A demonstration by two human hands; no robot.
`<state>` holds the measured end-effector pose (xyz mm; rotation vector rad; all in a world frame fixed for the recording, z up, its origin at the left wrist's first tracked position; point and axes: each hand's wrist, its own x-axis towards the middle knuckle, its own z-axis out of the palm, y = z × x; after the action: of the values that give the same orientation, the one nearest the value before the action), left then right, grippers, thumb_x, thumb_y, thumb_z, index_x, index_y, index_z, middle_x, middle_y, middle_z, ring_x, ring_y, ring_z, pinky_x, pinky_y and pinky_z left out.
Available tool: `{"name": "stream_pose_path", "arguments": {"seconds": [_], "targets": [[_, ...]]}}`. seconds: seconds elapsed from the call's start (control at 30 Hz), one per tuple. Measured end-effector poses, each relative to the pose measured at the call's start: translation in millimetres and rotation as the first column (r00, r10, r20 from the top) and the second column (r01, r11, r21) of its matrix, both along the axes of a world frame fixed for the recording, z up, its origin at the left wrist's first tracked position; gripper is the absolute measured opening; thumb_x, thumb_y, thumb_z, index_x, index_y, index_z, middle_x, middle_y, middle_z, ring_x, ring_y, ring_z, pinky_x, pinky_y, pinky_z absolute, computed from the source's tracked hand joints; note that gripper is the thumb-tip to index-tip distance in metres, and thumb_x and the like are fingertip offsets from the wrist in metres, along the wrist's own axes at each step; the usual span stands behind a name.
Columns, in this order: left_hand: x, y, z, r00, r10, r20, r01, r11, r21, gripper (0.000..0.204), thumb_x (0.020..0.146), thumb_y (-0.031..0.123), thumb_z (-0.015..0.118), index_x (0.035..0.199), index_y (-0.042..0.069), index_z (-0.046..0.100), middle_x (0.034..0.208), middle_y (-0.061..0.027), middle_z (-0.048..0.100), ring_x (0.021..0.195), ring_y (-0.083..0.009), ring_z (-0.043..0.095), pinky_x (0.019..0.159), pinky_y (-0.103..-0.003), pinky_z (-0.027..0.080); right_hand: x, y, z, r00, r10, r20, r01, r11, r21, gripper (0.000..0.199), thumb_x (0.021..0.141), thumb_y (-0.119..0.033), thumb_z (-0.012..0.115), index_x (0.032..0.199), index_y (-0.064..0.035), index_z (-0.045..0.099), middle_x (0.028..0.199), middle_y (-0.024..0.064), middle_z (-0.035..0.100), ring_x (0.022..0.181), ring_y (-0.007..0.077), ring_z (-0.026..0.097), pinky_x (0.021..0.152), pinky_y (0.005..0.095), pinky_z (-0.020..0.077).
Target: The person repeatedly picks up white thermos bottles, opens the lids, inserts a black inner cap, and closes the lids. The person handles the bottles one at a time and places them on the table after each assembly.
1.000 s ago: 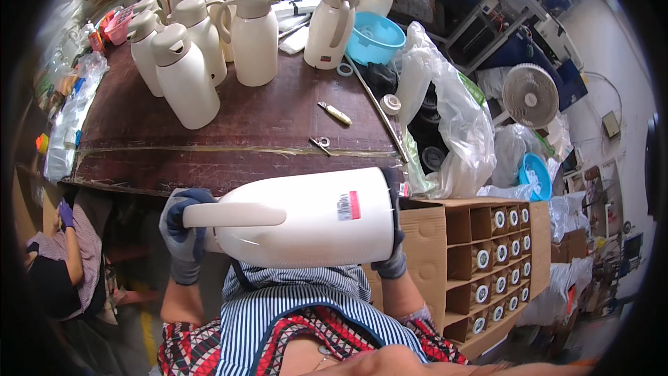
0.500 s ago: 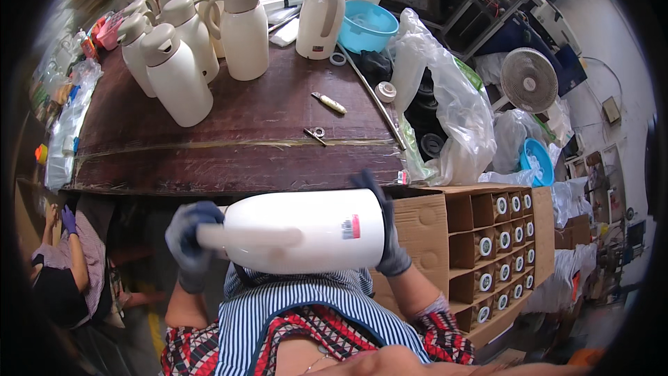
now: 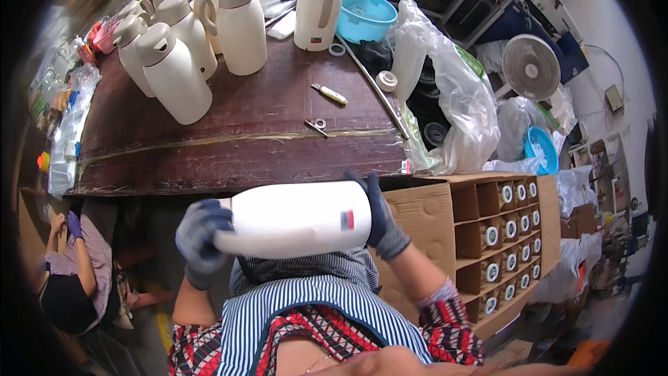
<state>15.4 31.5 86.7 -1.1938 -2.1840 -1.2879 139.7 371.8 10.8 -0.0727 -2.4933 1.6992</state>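
Head view: left hand (image 3: 205,235) grips the jug (image 3: 299,216) by its neck end; right hand (image 3: 384,223) cups its base.
Sideways at the table's (image 3: 278,165) near side, the smooth jug seems best supported at both ends; blur hides the left fingers' exact hold.

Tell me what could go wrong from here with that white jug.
The white jug is held sideways, the left hand at its handle end and the right hand against its base; it could slip if either loosens.
In this view it appears close to the near edge of the dark red table, so it might knock there; depth is uncertain.
The open carton beside the right arm could get bumped.
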Motion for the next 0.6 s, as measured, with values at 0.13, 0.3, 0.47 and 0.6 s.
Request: {"name": "stream_pose_path", "arguments": {"seconds": [0.13, 0.3, 0.47, 0.6], "targets": [[-4.9, -14.9, 7.9, 0.998, -0.009, -0.064, 0.011, 0.999, 0.041, 0.018, 0.064, 0.009, 0.078, 0.079, 0.007, 0.068, 0.086, -0.0117, 0.072, 0.082, -0.0322, 0.071, 0.09, -0.048, 0.058, -6.3, 6.4, 10.9, 0.97, 0.112, 0.216, 0.07, 0.722, -0.688, 0.088, 0.104, -0.071, 0.03, 0.156, -0.0003, 0.039, 0.15, 0.0212, 0.052, 0.139, 0.0312, 0.05, 0.121, 0.0392, 0.0335], [-16.5, 1.0, -6.8, 0.879, -0.066, 0.472, -0.137, 0.914, 0.382, 0.018, 0.09, 0.016, 0.071, 0.094, -0.001, 0.066, 0.101, -0.011, 0.068, 0.095, -0.0219, 0.064, 0.087, -0.035, 0.051, 10.9, -2.3, 9.7, 0.896, 0.021, -0.443, 0.013, 0.997, 0.074, 0.089, 0.102, -0.071, 0.032, 0.162, -0.0054, 0.032, 0.171, 0.0236, 0.013, 0.157, 0.0403, 0.022, 0.124, 0.0475, 0.0273], [1.5, -1.3, -2.4, 0.966, 0.055, -0.254, -0.051, 0.998, 0.022, 0.014, 0.073, 0.01, 0.075, 0.083, 0.006, 0.066, 0.088, -0.0131, 0.072, 0.078, -0.0327, 0.07, 0.088, -0.048, 0.058, 8.2, 3.5, -7.8, 0.967, 0.245, -0.065, -0.227, 0.951, 0.21, 0.064, 0.087, -0.011, 0.077, 0.144, 0.0004, 0.052, 0.143, 0.0237, 0.056, 0.131, 0.0344, 0.056, 0.11, 0.042, 0.0465], [-9.0, -7.2, -14.3, 0.964, 0.124, 0.237, -0.175, 0.962, 0.211, 0.011, 0.084, 0.011, 0.073, 0.087, 0.003, 0.066, 0.096, -0.0134, 0.07, 0.095, -0.0275, 0.068, 0.092, -0.041, 0.054, 13.1, 9.0, -9.3, 0.997, -0.04, 0.064, 0.053, 0.975, -0.218, 0.074, 0.103, -0.046, 0.051, 0.16, -0.0034, 0.033, 0.163, 0.0227, 0.034, 0.148, 0.0351, 0.039, 0.12, 0.0435, 0.034]]}}
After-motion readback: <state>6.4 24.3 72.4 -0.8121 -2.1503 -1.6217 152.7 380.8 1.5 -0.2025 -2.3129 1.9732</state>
